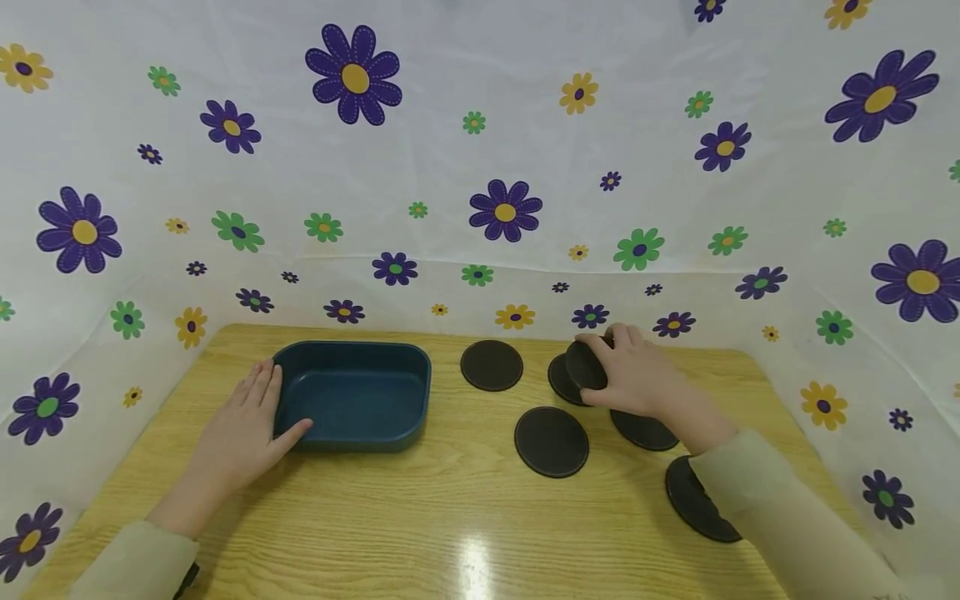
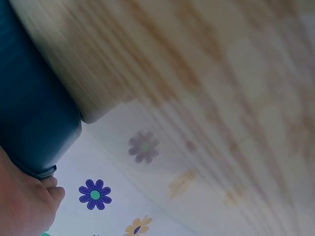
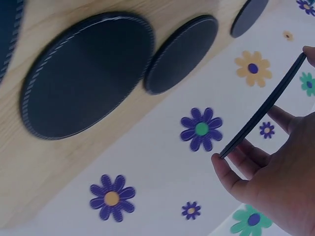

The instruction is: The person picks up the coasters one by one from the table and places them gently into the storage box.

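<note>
Near the back right of the table, my right hand (image 1: 633,375) holds a thin black round coaster (image 1: 585,365) by its edges, thumb and fingers on opposite sides. In the right wrist view this coaster (image 3: 266,105) appears edge-on, tilted and raised off the table. Behind it in the head view lies another black coaster (image 1: 558,382), partly covered. At the left, a dark blue rectangular box (image 1: 352,404) with rounded corners stands open at the top. My left hand (image 1: 243,425) rests against its left side, fingers straight along the rim and thumb stretched over the front left corner.
More coasters lie flat on the wooden table (image 1: 420,525): one right of the box (image 1: 491,365), a coaster nearer the middle (image 1: 551,442), another under my right wrist (image 1: 647,432), and one beside my sleeve (image 1: 697,500). A flower-printed white sheet (image 1: 450,167) surrounds the table's back and sides.
</note>
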`<state>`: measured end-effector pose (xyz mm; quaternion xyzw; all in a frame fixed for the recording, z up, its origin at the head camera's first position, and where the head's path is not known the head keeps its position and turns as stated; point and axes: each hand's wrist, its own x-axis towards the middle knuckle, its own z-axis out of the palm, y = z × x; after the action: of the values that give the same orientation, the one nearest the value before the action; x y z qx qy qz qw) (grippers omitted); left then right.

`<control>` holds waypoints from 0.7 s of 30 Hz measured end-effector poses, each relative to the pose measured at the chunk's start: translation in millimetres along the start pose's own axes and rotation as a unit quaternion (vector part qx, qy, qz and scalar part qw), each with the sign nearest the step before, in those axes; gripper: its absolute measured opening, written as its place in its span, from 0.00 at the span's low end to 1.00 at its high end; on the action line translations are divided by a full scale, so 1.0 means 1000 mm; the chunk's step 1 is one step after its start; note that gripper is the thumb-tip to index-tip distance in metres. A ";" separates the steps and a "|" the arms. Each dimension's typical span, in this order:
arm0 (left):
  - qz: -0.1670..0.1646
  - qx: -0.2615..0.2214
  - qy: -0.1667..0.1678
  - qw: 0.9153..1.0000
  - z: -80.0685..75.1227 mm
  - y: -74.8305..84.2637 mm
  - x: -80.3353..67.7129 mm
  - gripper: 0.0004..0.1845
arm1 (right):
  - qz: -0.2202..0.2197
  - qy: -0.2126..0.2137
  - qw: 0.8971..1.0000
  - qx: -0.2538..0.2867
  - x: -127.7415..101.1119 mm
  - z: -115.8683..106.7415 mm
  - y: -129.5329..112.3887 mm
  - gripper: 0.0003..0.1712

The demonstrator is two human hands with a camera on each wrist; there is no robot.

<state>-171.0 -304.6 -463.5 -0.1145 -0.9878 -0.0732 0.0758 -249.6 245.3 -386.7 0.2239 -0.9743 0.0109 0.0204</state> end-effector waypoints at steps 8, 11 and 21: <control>-0.003 0.007 -0.007 1.000 -0.001 0.001 0.000 0.58 | -0.039 0.009 0.999 -0.004 0.024 -0.003 -0.030 0.49; -0.006 0.007 -0.014 1.000 -0.002 0.001 0.001 0.58 | -0.059 0.019 0.998 -0.002 0.032 -0.003 -0.043 0.50; -0.004 0.005 -0.013 1.000 -0.002 0.000 0.001 0.58 | -0.094 0.001 0.996 0.002 0.056 -0.005 -0.092 0.52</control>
<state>-172.0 -305.0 -461.6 -0.1115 -0.9894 -0.0674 0.0633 -259.7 138.3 -378.4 0.3146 -0.9489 0.0110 0.0223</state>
